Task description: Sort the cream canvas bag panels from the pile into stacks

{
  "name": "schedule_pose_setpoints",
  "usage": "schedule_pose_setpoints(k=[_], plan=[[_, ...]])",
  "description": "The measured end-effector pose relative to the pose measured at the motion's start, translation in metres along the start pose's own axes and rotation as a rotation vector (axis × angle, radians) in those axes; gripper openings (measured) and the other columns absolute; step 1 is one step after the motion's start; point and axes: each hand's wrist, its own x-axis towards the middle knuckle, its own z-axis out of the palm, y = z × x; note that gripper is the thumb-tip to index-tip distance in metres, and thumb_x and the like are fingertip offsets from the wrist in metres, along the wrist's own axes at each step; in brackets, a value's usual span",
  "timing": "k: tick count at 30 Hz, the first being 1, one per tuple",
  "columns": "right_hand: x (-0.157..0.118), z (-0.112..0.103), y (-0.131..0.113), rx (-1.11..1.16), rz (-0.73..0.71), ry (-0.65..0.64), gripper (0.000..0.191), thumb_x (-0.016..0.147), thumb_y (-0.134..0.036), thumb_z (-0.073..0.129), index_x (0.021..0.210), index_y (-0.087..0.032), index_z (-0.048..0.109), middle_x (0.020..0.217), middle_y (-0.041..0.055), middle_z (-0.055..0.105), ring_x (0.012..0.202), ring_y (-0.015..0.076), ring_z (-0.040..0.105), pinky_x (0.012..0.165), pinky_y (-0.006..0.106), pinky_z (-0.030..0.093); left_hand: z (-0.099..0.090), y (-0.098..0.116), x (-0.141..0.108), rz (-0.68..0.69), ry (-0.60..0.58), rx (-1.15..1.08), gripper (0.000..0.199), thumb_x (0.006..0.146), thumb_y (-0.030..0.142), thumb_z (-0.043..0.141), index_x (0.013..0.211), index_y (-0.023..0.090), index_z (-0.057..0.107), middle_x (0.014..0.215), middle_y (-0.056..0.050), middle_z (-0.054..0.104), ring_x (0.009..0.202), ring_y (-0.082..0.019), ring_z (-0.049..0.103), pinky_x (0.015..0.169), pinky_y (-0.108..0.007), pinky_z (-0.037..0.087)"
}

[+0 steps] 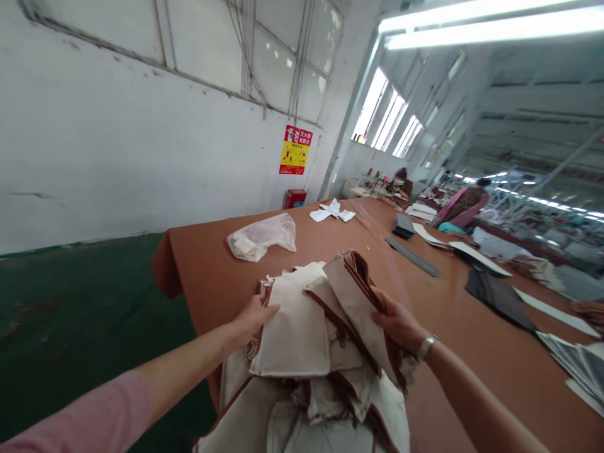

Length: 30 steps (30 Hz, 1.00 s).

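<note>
A heap of cream fabric pieces with brown edges (316, 402) lies at the near end of the brown-covered table. My left hand (257, 318) grips a stack of cream fabric pieces (297, 327) by its left edge, thumb on top and fingers hidden beneath. On the other side, my right hand (396, 318) is closed around a folded bundle of beige fabric pieces (353, 296) with brown backing, held tilted above the heap. Loose threads fray from several edges. A bracelet circles my right wrist.
Beyond the heap, a clear plastic bag (264, 236) and a white cut piece (333, 211) rest on the brown table (212, 264). Dark and white strips (495, 296) lie along the right. A red box (295, 199) stands by the wall. Two people (465, 204) are farther back.
</note>
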Motion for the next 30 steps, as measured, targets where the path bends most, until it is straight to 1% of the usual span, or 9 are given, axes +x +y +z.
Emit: schedule_pose_setpoints(k=[5, 9, 12, 16, 18, 22, 25, 28, 30], plan=[[-0.019, -0.029, -0.009, 0.213, 0.106, 0.003, 0.061, 0.068, -0.018, 0.055, 0.129, -0.019, 0.051, 0.109, 0.004, 0.067, 0.097, 0.0221, 0.062, 0.089, 0.035, 0.05, -0.003, 0.017, -0.005, 0.003, -0.044, -0.156, 0.031, 0.075, 0.03, 0.061, 0.096, 0.007, 0.06, 0.08, -0.014, 0.069, 0.065, -0.027, 0.066, 0.053, -0.032, 0.053], [-0.044, -0.05, -0.012, 0.337, 0.184, 0.055, 0.058, 0.069, -0.019, 0.057, 0.127, -0.018, 0.05, 0.099, 0.0042, 0.067, 0.078, 0.0187, 0.062, 0.069, 0.03, 0.053, -0.006, 0.07, -0.017, 0.258, 0.042, -0.186, 0.046, 0.075, 0.03, 0.065, 0.118, 0.015, 0.055, 0.107, -0.007, 0.068, 0.091, -0.022, 0.065, 0.071, -0.026, 0.054], [-0.07, -0.058, -0.023, 0.379, 0.203, 0.125, 0.052, 0.07, -0.02, 0.059, 0.121, -0.016, 0.053, 0.097, 0.0044, 0.067, 0.076, 0.0185, 0.062, 0.066, 0.029, 0.052, 0.017, 0.111, -0.046, 0.42, -0.021, -0.178, 0.056, 0.078, 0.039, 0.065, 0.127, 0.018, 0.05, 0.112, -0.007, 0.066, 0.097, -0.024, 0.063, 0.079, -0.029, 0.054], [-0.117, -0.056, -0.054, 0.469, 0.178, 0.185, 0.048, 0.077, -0.03, 0.063, 0.122, -0.017, 0.053, 0.094, 0.0037, 0.066, 0.075, 0.0182, 0.061, 0.067, 0.029, 0.051, 0.103, 0.136, -0.111, 0.601, -0.312, -0.207, 0.055, 0.083, 0.035, 0.06, 0.134, 0.02, 0.043, 0.116, -0.007, 0.065, 0.099, -0.024, 0.063, 0.092, -0.037, 0.051], [-0.145, -0.054, -0.069, 0.503, 0.131, 0.181, 0.045, 0.086, -0.041, 0.058, 0.124, -0.018, 0.054, 0.1, 0.0048, 0.065, 0.082, 0.0187, 0.061, 0.073, 0.03, 0.051, 0.159, 0.133, -0.148, 0.636, -0.475, -0.279, 0.058, 0.084, 0.03, 0.058, 0.138, 0.022, 0.038, 0.132, -0.007, 0.056, 0.117, -0.023, 0.054, 0.107, -0.037, 0.042], [-0.219, -0.061, -0.07, 0.555, 0.083, 0.231, 0.052, 0.084, -0.052, 0.06, 0.123, -0.018, 0.054, 0.106, 0.0058, 0.062, 0.095, 0.0204, 0.057, 0.085, 0.032, 0.049, 0.253, 0.111, -0.222, 0.493, -0.746, -0.458, 0.075, 0.083, 0.034, 0.055, 0.148, 0.02, 0.019, 0.143, -0.008, 0.043, 0.134, -0.023, 0.038, 0.116, -0.036, 0.031], [-0.294, -0.081, -0.045, 0.559, 0.108, 0.331, 0.067, 0.064, -0.04, 0.082, 0.12, -0.018, 0.053, 0.1, 0.0025, 0.061, 0.086, 0.0171, 0.055, 0.076, 0.027, 0.049, 0.304, 0.094, -0.267, 0.366, -0.985, -0.434, 0.085, 0.082, 0.035, 0.053, 0.151, 0.021, 0.005, 0.116, -0.008, 0.06, 0.113, -0.024, 0.054, 0.102, -0.035, 0.044], [-0.387, -0.109, -0.008, 0.334, 0.267, 0.411, 0.05, 0.06, -0.022, 0.079, 0.106, -0.017, 0.059, 0.085, -0.0032, 0.058, 0.074, 0.012, 0.05, 0.064, 0.02, 0.045, 0.361, 0.081, -0.294, 0.216, -1.355, -0.226, 0.102, 0.07, 0.028, 0.055, 0.149, 0.024, -0.01, 0.072, 0.002, 0.06, 0.064, -0.02, 0.057, 0.063, -0.032, 0.049], [-0.459, -0.128, 0.011, 0.237, 0.426, 0.427, 0.042, 0.061, -0.015, 0.071, 0.103, -0.016, 0.061, 0.08, -0.0051, 0.055, 0.07, 0.0109, 0.049, 0.062, 0.019, 0.043, 0.403, 0.07, -0.311, 0.237, -1.491, 0.04, 0.101, 0.067, 0.031, 0.055, 0.151, 0.028, -0.002, 0.067, 0.002, 0.058, 0.056, -0.02, 0.054, 0.056, -0.031, 0.047]])
